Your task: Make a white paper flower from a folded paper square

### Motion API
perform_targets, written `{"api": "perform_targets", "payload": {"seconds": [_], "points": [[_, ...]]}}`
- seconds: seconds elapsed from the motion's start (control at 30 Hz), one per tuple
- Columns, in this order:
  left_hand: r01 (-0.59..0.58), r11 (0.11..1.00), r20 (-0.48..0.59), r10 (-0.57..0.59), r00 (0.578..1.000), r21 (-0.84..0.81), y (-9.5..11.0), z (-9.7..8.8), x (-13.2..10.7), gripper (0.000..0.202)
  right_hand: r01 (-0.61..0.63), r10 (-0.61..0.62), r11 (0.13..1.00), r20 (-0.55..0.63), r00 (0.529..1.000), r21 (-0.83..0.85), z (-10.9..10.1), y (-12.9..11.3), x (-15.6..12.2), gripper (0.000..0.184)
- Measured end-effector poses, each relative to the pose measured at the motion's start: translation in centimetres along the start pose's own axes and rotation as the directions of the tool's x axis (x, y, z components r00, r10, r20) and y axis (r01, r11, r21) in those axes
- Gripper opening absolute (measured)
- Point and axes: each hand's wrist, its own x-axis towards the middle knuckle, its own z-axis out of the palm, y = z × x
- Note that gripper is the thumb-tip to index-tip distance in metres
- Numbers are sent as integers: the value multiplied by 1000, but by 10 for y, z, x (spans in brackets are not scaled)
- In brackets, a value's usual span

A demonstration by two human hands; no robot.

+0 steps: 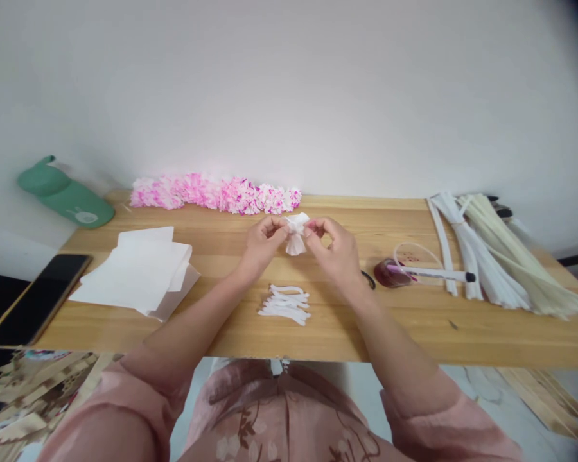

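Left hand (261, 242): fingers pinching the tissue bundle (296, 234) from its left side.
Right hand (334, 249): fingertips gripping the bundle's right side.
Bundle: being held above the table (414, 314), in front of the pink flowers (216, 192).
Nearby: white strips (286, 304) lying below the hands; paper sheets (139, 269) lying to the left.
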Motion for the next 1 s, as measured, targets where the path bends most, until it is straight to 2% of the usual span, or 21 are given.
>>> {"api": "perform_targets", "payload": {"seconds": [0.1,0.2,0.33,0.67,0.77,0.9,1.0], "points": [[-28,996,20,26,999,87,0,1,-2,13,194,-202,965,-24,979,-178,0,-3,-2,20],[-56,988,43,50,998,147,1,3,-5,9,271,-276,917,24,961,-291,2,-3,-3,23],[-65,982,52,57,997,174,1,4,-6,9,267,-261,915,60,963,-303,3,0,-3,22],[-95,974,62,84,995,205,0,7,-8,11,267,-275,911,20,961,-314,7,9,-3,24],[-61,985,44,54,998,162,0,8,-8,13,255,-265,923,2,964,-287,7,11,-2,23],[56,998,12,-56,998,17,-1,8,-5,21,226,-239,950,-36,970,-216,6,11,-2,23],[82,996,-31,-83,996,-29,-1,7,-4,20,215,-230,958,-63,971,-187,3,8,-2,23]]}}
